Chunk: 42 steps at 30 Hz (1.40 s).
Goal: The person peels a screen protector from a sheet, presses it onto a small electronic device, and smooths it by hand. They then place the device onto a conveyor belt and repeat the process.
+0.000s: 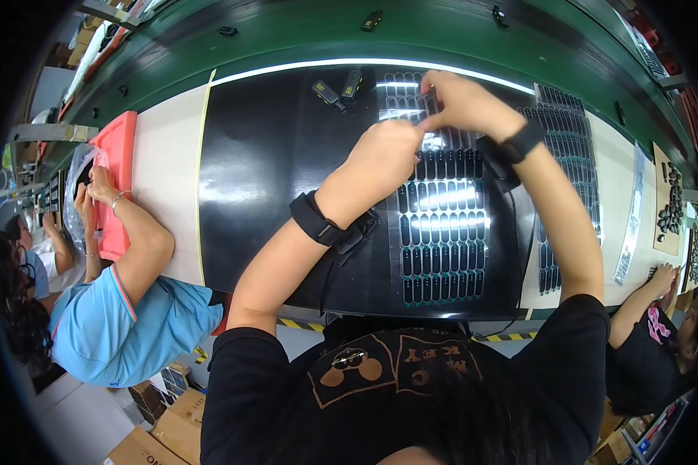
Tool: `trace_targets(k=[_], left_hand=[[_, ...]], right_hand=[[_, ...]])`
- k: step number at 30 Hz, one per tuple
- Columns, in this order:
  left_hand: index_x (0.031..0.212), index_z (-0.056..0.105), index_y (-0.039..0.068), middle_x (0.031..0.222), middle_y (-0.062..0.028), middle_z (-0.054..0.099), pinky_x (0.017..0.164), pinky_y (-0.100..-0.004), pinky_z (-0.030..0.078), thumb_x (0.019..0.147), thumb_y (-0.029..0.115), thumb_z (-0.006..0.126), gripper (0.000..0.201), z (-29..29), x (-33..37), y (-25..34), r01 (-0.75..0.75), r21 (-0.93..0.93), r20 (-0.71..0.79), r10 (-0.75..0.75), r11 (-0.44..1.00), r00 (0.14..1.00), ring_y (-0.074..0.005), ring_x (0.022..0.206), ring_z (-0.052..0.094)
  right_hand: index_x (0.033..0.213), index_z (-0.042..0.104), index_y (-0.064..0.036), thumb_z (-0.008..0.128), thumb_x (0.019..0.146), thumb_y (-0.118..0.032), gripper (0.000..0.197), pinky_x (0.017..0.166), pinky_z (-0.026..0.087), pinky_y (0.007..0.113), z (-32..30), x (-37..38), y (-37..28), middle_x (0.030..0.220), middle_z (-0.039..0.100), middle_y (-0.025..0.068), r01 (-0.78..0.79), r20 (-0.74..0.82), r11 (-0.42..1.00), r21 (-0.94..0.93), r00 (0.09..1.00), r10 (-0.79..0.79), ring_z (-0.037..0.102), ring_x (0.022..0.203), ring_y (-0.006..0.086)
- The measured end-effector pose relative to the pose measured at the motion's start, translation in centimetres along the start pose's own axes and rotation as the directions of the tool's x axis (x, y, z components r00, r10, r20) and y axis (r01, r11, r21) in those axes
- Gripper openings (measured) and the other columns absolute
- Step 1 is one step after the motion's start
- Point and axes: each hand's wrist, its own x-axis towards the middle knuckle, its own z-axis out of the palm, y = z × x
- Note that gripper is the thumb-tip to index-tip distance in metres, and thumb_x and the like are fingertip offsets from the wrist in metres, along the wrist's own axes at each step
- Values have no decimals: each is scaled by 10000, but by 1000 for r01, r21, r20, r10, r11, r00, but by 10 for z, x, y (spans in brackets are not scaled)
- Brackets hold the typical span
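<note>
Over the far part of the black mat, my two hands meet at a clear film strip with oval outlines. My right hand pinches it between thumb and fingers from the right. My left hand is closed at its near edge, with the fingertips partly hidden. Beneath and nearer me lies a clear sheet of dark oval pieces, set in several rows with teal edges. Left of the strip rest two small black devices, one tilted and the other more upright, both with yellow displays.
More sheets of dark ovals lie to the right. Beyond the mat runs a green conveyor belt carrying small black devices. A co-worker in blue works at a red tray on the left; another person's hand is at right.
</note>
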Motion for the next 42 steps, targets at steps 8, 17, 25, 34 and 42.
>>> trace_targets(k=[8, 17, 25, 34, 42], left_hand=[[704, 584, -11, 654, -132, 564, 594, -331, 462, 614, 5, 609, 95, 2, 0, -14, 71, -150, 1, -71, 986, 997, -276, 620, 567], [694, 571, -6, 665, -114, 562, 562, -305, 451, 648, 44, 616, 81, -61, -10, 49, -82, -116, -205, 57, 990, 977, -244, 584, 557], [824, 579, -14, 690, -44, 556, 599, -195, 422, 643, -65, 614, 191, -132, -31, 31, 195, -261, -401, -290, 945, 869, -95, 638, 534], [827, 573, -2, 631, -35, 550, 575, -205, 414, 594, -62, 639, 250, -142, -37, 20, 207, -385, -519, -396, 900, 757, -98, 584, 504], [1054, 464, -58, 676, -34, 521, 588, -188, 385, 626, -107, 600, 451, -146, -28, 30, 137, -500, -500, -414, 855, 761, -102, 646, 496]], right_hand=[[918, 435, -71, 717, 588, -149, 441, 691, 412, 333, 11, 6, -9, 926, 493, 104, -22, 1, 999, -27, 1000, 22, 512, 792, 280], [968, 443, -43, 663, 640, -138, 406, 699, 420, 332, -5, 16, -9, 898, 505, 117, -29, 224, 999, 33, 974, 21, 514, 825, 288], [998, 470, -64, 521, 706, -62, 296, 671, 465, 372, -13, 151, -23, 930, 506, 137, 311, -87, 756, -576, 896, -435, 548, 814, 300], [883, 510, -64, 525, 735, -103, 154, 604, 494, 357, 3, 207, -40, 796, 555, 119, 507, -177, 745, -433, 763, -622, 592, 752, 248], [964, 469, -37, 538, 828, -150, 190, 519, 493, 213, -62, 77, -78, 807, 541, 74, 245, -247, 367, 897, 968, -43, 600, 606, 159]])
